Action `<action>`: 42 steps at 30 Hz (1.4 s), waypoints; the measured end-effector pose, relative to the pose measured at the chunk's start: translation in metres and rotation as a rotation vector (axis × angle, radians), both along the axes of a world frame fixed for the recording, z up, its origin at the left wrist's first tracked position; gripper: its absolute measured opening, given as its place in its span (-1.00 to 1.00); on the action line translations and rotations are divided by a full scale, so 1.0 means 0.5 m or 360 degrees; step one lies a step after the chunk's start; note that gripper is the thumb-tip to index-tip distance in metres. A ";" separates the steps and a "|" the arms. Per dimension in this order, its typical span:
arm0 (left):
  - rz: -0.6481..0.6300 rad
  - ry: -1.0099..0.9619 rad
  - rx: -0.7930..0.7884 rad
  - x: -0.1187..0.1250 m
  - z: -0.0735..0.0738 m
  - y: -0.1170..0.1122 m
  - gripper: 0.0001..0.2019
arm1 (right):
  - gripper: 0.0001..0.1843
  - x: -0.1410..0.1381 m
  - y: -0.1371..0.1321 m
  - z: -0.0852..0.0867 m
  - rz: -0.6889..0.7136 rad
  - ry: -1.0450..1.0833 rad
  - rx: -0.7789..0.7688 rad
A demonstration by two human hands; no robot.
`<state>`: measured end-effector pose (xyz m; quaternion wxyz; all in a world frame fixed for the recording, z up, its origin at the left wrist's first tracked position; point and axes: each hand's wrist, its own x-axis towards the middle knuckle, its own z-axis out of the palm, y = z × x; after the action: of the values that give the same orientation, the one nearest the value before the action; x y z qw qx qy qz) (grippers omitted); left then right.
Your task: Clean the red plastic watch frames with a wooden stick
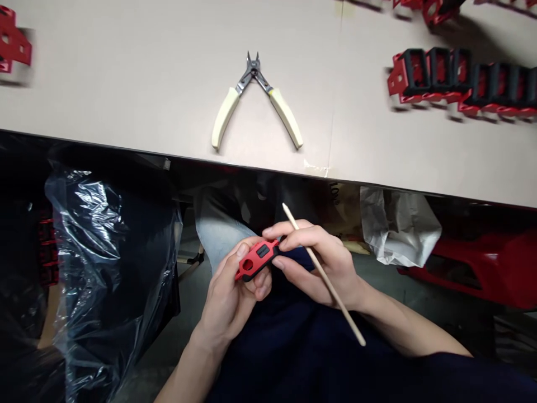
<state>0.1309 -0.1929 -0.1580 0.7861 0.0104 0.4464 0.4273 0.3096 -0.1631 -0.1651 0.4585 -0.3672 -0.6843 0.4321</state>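
My left hand [226, 294] is closed around one end of a small red and black plastic part [259, 255], held in front of my lap below the table edge. A round hole and a dark rectangular slot show on its red face. Across the fingers of my right hand [335, 266] lies a thin pale stick [329, 286], slanting from upper left to lower right. That hand's thumb and fingertips also reach the part's right end. On the table above both hands rest side cutters [254, 68] with cream handles, their jaws apart.
Rows of red and black parts [440, 73] stand on the table [138, 84] at right. Another red part [14, 45] sits far left. Clear plastic sheeting [100, 224] hangs below left. A white bag [398, 226] and a large red piece [482, 263] are below right.
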 end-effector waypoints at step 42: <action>0.0037 0.1135 0.1064 -0.005 -0.035 -0.041 -0.39 | -0.72 -0.007 -0.009 0.002 -0.0227 0.0124 0.0053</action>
<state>0.1284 -0.2137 -0.1757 0.5330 0.4030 0.5263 0.5259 0.3063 -0.1675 -0.1638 0.5204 -0.3902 -0.6452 0.4007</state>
